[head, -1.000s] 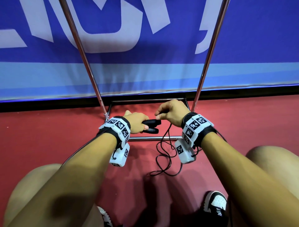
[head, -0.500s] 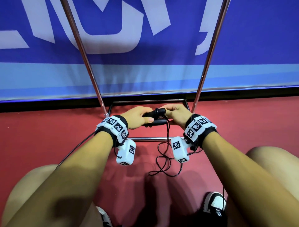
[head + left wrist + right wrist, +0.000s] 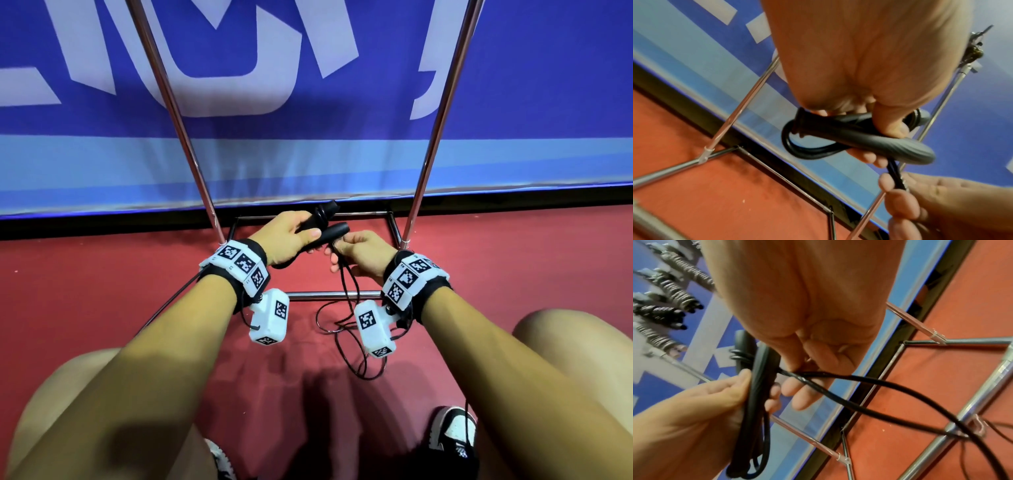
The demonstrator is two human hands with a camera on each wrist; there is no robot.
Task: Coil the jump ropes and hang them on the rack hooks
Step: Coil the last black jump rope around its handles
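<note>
My left hand (image 3: 294, 236) grips the two black jump rope handles (image 3: 323, 224) side by side, with a turn of cord wound round the upper one. In the left wrist view the ribbed handles (image 3: 869, 138) lie across the curled fingers. My right hand (image 3: 359, 253) pinches the black cord (image 3: 838, 378) just below the handles. The cord (image 3: 346, 318) hangs down from there in loose loops onto the red floor. In front of me stands the chrome rack (image 3: 178, 102), and coiled ropes (image 3: 670, 288) hang on its hooks in the right wrist view.
The rack's base frame (image 3: 329, 294) lies on the red floor (image 3: 102, 291) right under my hands. A blue banner wall (image 3: 308, 154) stands close behind the rack. My knees and a black and white shoe (image 3: 452, 435) are at the bottom of the head view.
Both hands rose slightly with the handles. The handles tilted up, a turn of cord went round the upper one, and the right hand moved below them to pinch the cord.
</note>
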